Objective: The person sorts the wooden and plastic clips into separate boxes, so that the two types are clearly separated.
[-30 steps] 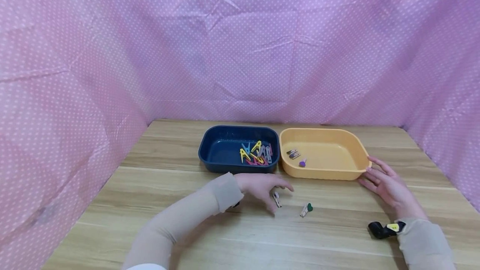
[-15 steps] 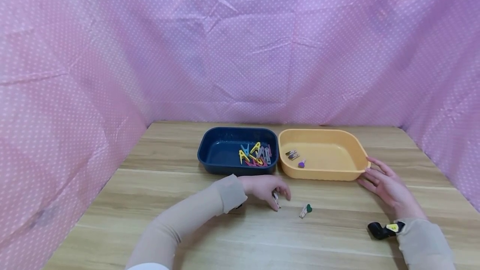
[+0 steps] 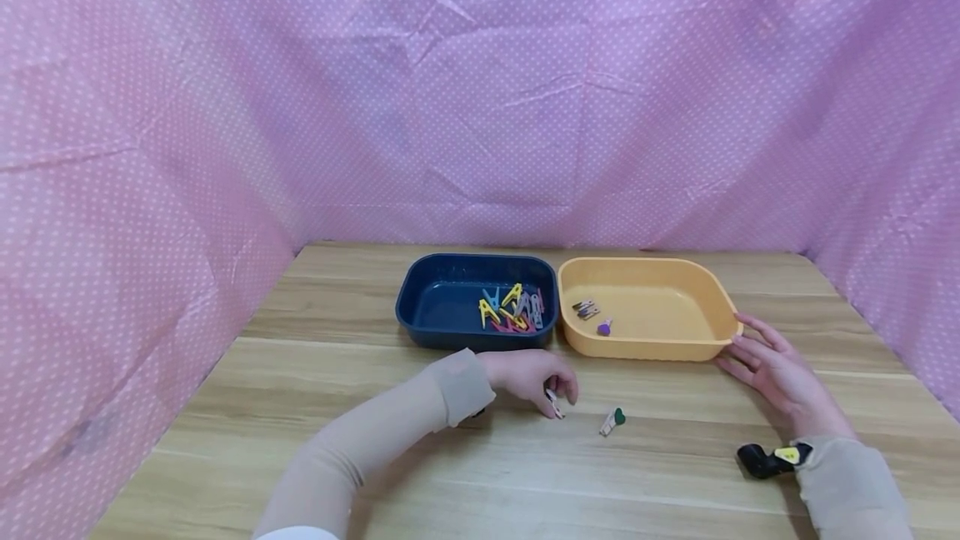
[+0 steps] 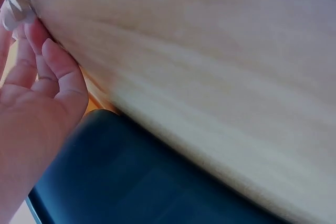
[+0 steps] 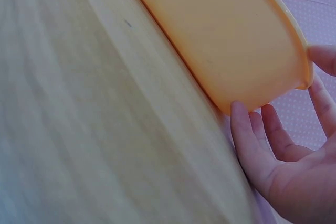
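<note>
My left hand [image 3: 528,375] is low over the table, in front of the blue tray, and pinches a small pale clothespin [image 3: 553,403] between thumb and fingers. In the left wrist view this clothespin [image 4: 18,6] shows at the fingertips, cut off by the frame edge. To its right on the table lies a wooden clothespin with a green heart [image 3: 612,421]. My right hand [image 3: 780,382] touches the near right corner of the yellow tray [image 3: 645,349]. In the right wrist view its fingers [image 5: 241,124] spread along the tray's outer wall, from rim to base.
The dark blue tray [image 3: 427,332] stands left of the yellow one and holds several coloured plastic clothespins [image 3: 513,307]. Inside the yellow tray lie small wooden clothespins [image 3: 587,308] and one with a purple heart [image 3: 604,327]. A pink dotted cloth [image 3: 480,107] hangs behind the table.
My left hand's fingers have closed around the pale clothespin, from spread beside it to pinching it. The right hand has stayed at the yellow tray's corner.
</note>
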Demonstrator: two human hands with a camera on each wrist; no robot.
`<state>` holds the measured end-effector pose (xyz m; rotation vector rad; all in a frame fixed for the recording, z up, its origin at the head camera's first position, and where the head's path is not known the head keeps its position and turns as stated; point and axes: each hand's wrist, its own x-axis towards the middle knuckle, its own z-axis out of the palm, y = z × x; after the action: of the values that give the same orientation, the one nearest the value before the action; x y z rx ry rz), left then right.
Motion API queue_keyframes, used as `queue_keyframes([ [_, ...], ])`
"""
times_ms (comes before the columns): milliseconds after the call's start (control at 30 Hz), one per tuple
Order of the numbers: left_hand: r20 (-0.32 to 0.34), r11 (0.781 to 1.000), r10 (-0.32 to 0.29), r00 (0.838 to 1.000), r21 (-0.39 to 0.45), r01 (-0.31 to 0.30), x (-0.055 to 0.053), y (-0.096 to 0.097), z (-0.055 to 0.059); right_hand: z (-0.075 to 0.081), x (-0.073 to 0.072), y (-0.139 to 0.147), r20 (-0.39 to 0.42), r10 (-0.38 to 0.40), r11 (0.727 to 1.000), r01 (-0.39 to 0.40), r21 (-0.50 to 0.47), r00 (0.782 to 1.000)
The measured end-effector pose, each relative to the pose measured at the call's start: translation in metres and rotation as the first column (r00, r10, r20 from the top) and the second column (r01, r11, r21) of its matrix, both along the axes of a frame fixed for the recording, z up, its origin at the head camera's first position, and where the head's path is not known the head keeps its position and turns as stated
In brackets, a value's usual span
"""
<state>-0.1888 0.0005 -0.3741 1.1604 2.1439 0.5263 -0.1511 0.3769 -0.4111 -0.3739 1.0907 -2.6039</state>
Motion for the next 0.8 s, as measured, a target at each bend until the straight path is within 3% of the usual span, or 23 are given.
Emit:
queue_keyframes([
  [167,0.038,1.000,0.015,0.999,-0.007,-0.014,0.0011,-0.0001,0.0002,-0.0002,0.0021,0.0005,0.002,0.002,1.000,-0.002,-0.003,1.000],
  [567,0.009,1.000,0.000,1.000,-0.030,0.000,0.0026,0.0001,0.0014,0.0019,0.0018,-0.0011,0.001,-0.005,1.000,0.005,0.006,1.000],
  [800,0.029,1.000,0.014,0.999,-0.025,-0.013,0.0012,-0.0004,0.0029,0.0046,0.0009,-0.0008,0.022,-0.020,1.000,0.019,0.018,1.000],
])
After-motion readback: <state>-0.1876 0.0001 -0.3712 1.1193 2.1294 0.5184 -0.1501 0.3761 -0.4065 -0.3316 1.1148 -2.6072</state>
